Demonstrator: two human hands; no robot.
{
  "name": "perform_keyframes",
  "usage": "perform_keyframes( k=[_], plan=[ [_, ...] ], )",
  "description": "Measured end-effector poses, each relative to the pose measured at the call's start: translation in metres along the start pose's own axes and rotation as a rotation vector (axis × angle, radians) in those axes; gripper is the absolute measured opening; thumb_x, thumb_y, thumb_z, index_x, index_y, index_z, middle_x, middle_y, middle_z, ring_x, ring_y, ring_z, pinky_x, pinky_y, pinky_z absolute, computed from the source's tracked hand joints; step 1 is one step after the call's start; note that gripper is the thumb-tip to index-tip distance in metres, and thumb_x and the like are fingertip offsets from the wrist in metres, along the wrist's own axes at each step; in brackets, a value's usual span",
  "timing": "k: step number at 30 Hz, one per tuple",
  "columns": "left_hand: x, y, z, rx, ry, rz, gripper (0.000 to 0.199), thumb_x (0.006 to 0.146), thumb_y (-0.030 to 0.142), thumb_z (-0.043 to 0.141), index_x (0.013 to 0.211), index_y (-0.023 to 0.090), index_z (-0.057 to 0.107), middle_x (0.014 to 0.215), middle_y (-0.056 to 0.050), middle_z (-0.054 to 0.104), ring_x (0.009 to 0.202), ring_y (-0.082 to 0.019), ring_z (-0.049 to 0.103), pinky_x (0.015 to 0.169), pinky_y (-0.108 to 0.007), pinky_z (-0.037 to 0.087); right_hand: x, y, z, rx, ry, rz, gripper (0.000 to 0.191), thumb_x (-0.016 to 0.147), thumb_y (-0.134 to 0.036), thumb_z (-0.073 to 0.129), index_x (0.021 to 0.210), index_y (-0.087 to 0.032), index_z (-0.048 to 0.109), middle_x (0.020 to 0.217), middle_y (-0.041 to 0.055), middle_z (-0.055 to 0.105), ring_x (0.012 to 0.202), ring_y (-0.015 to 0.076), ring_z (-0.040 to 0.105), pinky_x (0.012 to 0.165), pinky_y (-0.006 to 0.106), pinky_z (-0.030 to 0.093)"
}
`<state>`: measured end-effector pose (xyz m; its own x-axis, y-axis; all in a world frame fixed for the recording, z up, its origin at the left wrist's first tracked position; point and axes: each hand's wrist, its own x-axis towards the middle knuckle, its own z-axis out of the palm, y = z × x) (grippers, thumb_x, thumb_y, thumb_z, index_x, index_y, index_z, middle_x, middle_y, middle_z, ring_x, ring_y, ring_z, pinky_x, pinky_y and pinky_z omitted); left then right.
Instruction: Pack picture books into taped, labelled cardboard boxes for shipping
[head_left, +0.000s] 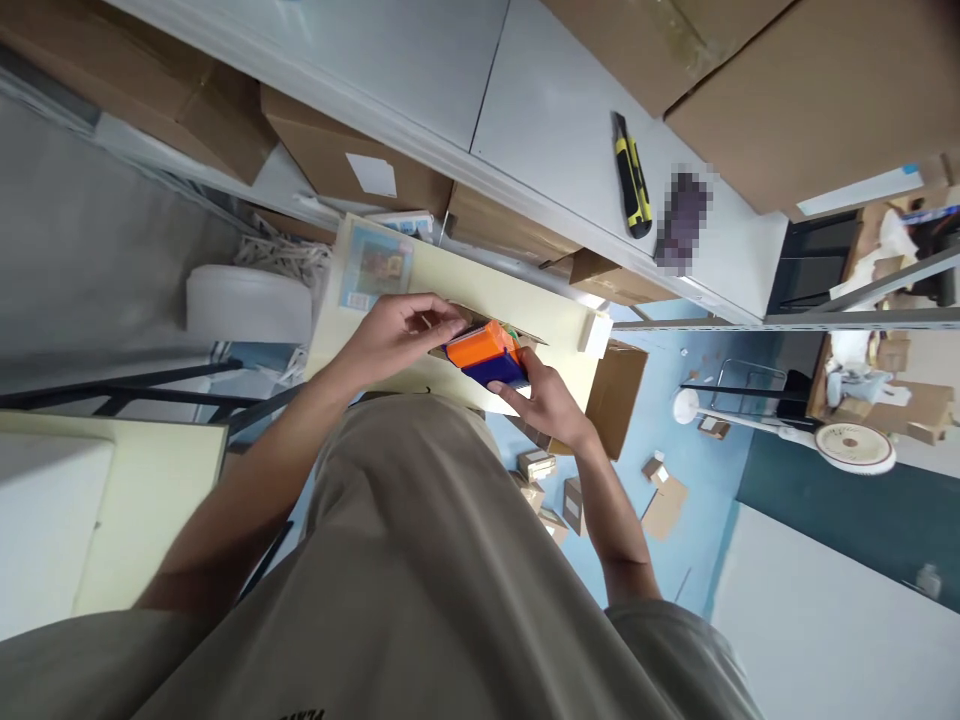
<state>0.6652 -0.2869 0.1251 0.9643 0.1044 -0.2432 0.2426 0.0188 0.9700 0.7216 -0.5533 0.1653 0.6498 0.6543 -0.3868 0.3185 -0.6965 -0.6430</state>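
In the head view, we found dark lettering on the hem of the grey-brown shirt (420,560), but the frame edge cut it and we could not read the word with certainty. We saw a barcode on the blue picture sheet (375,272) lying at the left end of the pale yellow table (570,365); its print was too small to read. A white label (371,175) on a carton (315,135) was likewise illegible. We located the orange and dark blue pack (487,355) above the table, in front of the torso. Our right hand (544,395), its forearm angled up and inward, held the pack's right end, thumb on the near side. Our left hand (405,335) reached across from the left, fingers bent and narrowed toward the thumb at the pack's opposite end; we could not tell whether it gripped.
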Motion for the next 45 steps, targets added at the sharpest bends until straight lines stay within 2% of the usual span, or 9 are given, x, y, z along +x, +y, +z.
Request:
perform_keyframes(
  k=[6, 13, 17, 20, 22, 28, 37, 42, 45],
  plan=[
    [0.004, -0.032, 0.008, -0.132, 0.027, -0.046, 0.037, 0.082, 0.053, 0.085, 0.089, 0.018, 0.077, 0.085, -0.004, 0.075, 0.074, -0.016, 0.067, 0.066, -0.026, 0.051, 0.005, -0.004, -0.019, -0.08, -0.147, -0.02, 0.05, 0.103, -0.069, 0.059, 0.119, -0.021, 0.056, 0.093, 0.0064, 0.073, 0.075, 0.0227, 0.066, 0.066, 0.032, 0.046],
    [-0.001, -0.055, 0.028, -0.244, 0.254, -0.074, 0.03, 0.082, 0.046, 0.084, 0.081, 0.019, 0.07, 0.08, -0.003, 0.071, 0.075, -0.015, 0.064, 0.065, -0.026, 0.05, 0.029, -0.022, -0.042, -0.125, -0.284, 0.019, 0.054, 0.106, -0.072, 0.052, 0.118, -0.021, 0.062, 0.098, 0.0066, 0.074, 0.078, 0.0196, 0.066, 0.067, 0.03, 0.044],
    [-0.001, -0.075, 0.016, -0.291, 0.388, -0.105, 0.029, 0.085, 0.047, 0.084, 0.086, 0.021, 0.071, 0.074, 0.0, 0.065, 0.068, -0.014, 0.058, 0.061, -0.026, 0.046, 0.033, -0.031, -0.082, -0.217, -0.428, 0.067, 0.056, 0.104, -0.075, 0.05, 0.104, -0.021, 0.065, 0.086, 0.0046, 0.072, 0.073, 0.0187, 0.064, 0.065, 0.03, 0.04],
    [0.003, -0.099, -0.001, -0.33, 0.407, -0.142, 0.03, 0.084, 0.048, 0.086, 0.085, 0.022, 0.072, 0.071, 0.001, 0.062, 0.062, -0.012, 0.052, 0.057, -0.026, 0.042, 0.032, -0.035, -0.109, -0.244, -0.478, 0.149, 0.058, 0.102, -0.077, 0.052, 0.095, -0.021, 0.064, 0.077, 0.0032, 0.071, 0.068, 0.0182, 0.063, 0.064, 0.03, 0.039],
    [0.007, -0.117, -0.005, -0.376, 0.395, -0.18, 0.032, 0.081, 0.048, 0.088, 0.082, 0.021, 0.071, 0.072, 0.0, 0.062, 0.06, -0.01, 0.048, 0.055, -0.026, 0.039, 0.034, -0.038, -0.114, -0.261, -0.48, 0.18, 0.059, 0.101, -0.078, 0.053, 0.092, -0.021, 0.064, 0.074, 0.003, 0.07, 0.068, 0.0179, 0.063, 0.065, 0.03, 0.039],
    [0.019, -0.159, 0.007, -0.511, 0.4, -0.27, 0.034, 0.072, 0.045, 0.091, 0.078, 0.019, 0.07, 0.072, 0.0, 0.061, 0.059, -0.009, 0.047, 0.053, -0.024, 0.036, 0.054, -0.044, -0.091, -0.306, -0.457, 0.217, 0.06, 0.102, -0.078, 0.05, 0.086, -0.021, 0.063, 0.072, 0.002, 0.068, 0.068, 0.0167, 0.062, 0.064, 0.03, 0.035],
    [0.033, -0.205, 0.016, -0.471, 0.404, -0.419, 0.039, 0.067, 0.052, 0.087, 0.08, 0.02, 0.068, 0.075, 0.0, 0.063, 0.066, -0.011, 0.053, 0.059, -0.024, 0.038, 0.08, -0.039, -0.056, -0.341, -0.455, 0.228, 0.063, 0.101, -0.079, 0.05, 0.08, -0.021, 0.062, 0.07, 0.004, 0.069, 0.063, 0.0162, 0.06, 0.062, 0.03, 0.035],
    [0.046, -0.217, 0.037, -0.452, 0.354, -0.379, 0.049, 0.07, 0.065, 0.084, 0.079, 0.022, 0.063, 0.07, 0.001, 0.061, 0.064, -0.012, 0.051, 0.061, -0.028, 0.038, 0.086, -0.04, -0.048, -0.341, -0.453, 0.23, 0.066, 0.101, -0.082, 0.047, 0.082, -0.02, 0.063, 0.07, 0.0044, 0.07, 0.062, 0.0162, 0.062, 0.06, 0.029, 0.037],
    [0.051, -0.22, 0.045, -0.362, 0.366, -0.352, 0.054, 0.072, 0.071, 0.082, 0.075, 0.022, 0.06, 0.07, 0.0, 0.061, 0.064, -0.014, 0.052, 0.062, -0.03, 0.039, 0.087, -0.042, -0.047, -0.365, -0.423, 0.208, 0.065, 0.101, -0.081, 0.049, 0.081, -0.02, 0.064, 0.069, 0.0049, 0.07, 0.064, 0.0171, 0.062, 0.061, 0.03, 0.036]
  ],
)
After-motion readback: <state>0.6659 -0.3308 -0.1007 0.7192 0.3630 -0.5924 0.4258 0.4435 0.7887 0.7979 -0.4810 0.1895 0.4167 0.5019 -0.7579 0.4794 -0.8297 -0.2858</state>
